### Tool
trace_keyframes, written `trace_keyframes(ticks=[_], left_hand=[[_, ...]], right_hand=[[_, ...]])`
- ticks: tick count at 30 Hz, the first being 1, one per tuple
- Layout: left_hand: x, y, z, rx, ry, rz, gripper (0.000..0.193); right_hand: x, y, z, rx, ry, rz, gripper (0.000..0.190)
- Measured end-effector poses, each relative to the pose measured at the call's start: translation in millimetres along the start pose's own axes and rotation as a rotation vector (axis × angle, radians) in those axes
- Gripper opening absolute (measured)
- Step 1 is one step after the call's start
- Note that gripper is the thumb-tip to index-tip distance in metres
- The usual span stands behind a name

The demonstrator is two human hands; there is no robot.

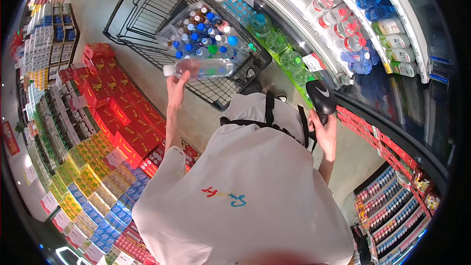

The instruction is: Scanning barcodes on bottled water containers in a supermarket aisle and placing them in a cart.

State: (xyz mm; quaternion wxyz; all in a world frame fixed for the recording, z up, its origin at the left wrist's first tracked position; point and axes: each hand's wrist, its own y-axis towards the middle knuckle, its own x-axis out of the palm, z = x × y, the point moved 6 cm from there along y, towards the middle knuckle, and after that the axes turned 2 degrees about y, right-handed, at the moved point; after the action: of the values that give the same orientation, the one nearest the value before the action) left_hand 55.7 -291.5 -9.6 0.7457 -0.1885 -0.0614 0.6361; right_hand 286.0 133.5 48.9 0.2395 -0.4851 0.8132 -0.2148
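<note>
My left hand grips a clear plastic bottle with a white cap, near its capped end. The bottle lies sideways above the near part of a black wire shopping cart. Many capped drink bottles, their caps blue, white and green, stand packed inside the cart, some beside clear plastic wrap. Over at the right, my right hand is closed around the handle of a black handheld barcode scanner, its head pointing up and away from me. The palm sides of both hands are partly hidden.
Refrigerated shelves of bottled water run along the right, with large green-tinted bottles on the floor beside the cart. Red boxes and stacked drink cartons line the left. A bottle lies on the cooler's lower edge.
</note>
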Motion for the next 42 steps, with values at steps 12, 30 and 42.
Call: trace_keyframes(ticks=[12, 30, 42], left_hand=[[199, 47, 76, -0.198, -1.421, -0.538, 0.07], [325, 5, 144, 0.024, -0.501, -0.419, 0.026], [377, -29, 188, 0.238, -0.532, -0.511, 0.015]], right_hand=[[-17, -18, 11, -0.036, 0.049, 0.013, 0.022], [-26, -82, -39, -0.245, 0.035, 0.077, 0.038], [-38, -81, -31, -0.375, -0.113, 0.206, 0.049]])
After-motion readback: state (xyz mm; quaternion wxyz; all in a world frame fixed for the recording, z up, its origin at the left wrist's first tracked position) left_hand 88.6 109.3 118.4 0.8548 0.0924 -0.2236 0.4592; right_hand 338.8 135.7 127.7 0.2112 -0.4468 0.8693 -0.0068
